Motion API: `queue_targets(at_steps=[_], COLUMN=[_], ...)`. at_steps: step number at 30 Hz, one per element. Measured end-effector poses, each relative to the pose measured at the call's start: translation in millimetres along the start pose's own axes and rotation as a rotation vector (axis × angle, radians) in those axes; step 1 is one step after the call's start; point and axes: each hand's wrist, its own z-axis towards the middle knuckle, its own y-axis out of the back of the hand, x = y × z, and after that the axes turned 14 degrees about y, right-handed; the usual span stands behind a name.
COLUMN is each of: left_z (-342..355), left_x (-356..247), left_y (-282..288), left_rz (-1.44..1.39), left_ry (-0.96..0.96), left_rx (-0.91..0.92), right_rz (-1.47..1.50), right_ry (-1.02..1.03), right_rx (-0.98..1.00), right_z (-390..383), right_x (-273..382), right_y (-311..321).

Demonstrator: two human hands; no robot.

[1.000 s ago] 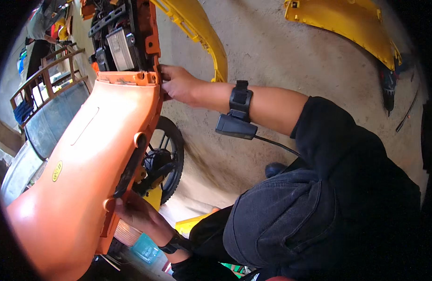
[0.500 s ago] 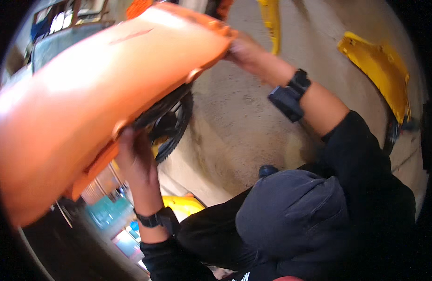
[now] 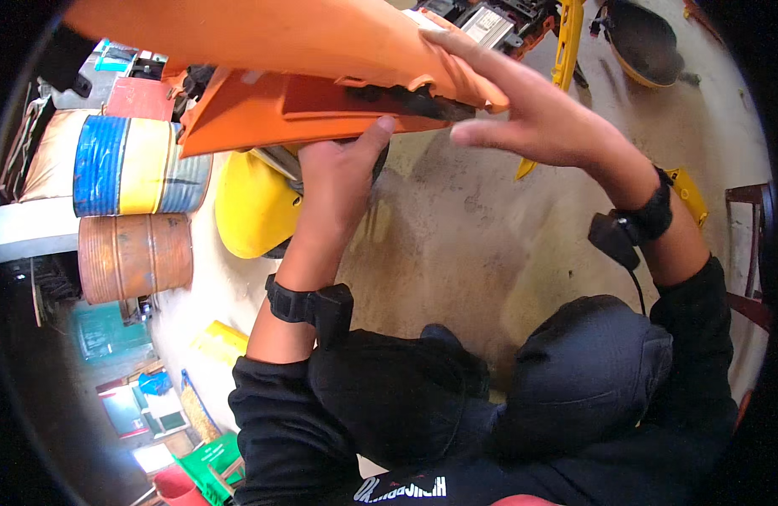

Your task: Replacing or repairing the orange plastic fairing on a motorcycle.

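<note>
A large orange plastic body panel point(image 3: 304, 38) spans the upper part of the view, its hollow underside with ribs and a dark recess partly showing. My left hand point(image 3: 334, 181) holds its lower flange, thumb laid along the edge; the other fingers are hidden behind it. At the panel's right end, my right hand point(image 3: 541, 118) has its fingers stretched over the top and its thumb below, with the panel's rim between them. Both wrists wear black strapped devices. Beyond the panel sits machinery with a silver box point(image 3: 490, 29), partly covered by it.
A striped blue and yellow drum point(image 3: 140, 166) and a rusty drum point(image 3: 136, 255) lie at the left. Near them is a yellow curved part point(image 3: 250, 207). A long yellow strip point(image 3: 568, 42) and a black-and-yellow shell point(image 3: 642, 42) are farther off, above the concrete floor point(image 3: 439, 244).
The orange panel has turned and shifted up and right, bringing its underside into sight. My hands have come closer together along its lower edge. The view has swung, showing the drums at left.
</note>
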Motion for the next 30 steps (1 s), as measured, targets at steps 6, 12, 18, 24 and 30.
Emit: queue_targets(at_steps=[6,12,18,24,30], left_z=[3.7,4.4,3.4,7.3,8.9], left_x=[3.6,13.3,7.7,11.1,12.7], left_y=[1.1,3.8,0.6,1.3,-1.1], left_rz=[0.022,-0.016,0.154,0.116,0.024], left_ry=[-0.097,-0.049,0.043,-0.068,-0.117], left_rx=[0.154,0.086,0.030,0.016,0.080], right_rz=[-0.225,-0.324,-0.305,-0.262,-0.553], right_ry=[0.051,0.105,0.116,0.064,0.216], right_rx=[-0.023,-0.064,0.000,0.055,-0.228], right_z=[-2.4,4.8,2.2,3.9,21.1], right_x=[-16.3,-22.6,-31.3,-28.9,-20.0], right_y=[-32.0,-50.6,-42.5,-38.7,-59.6])
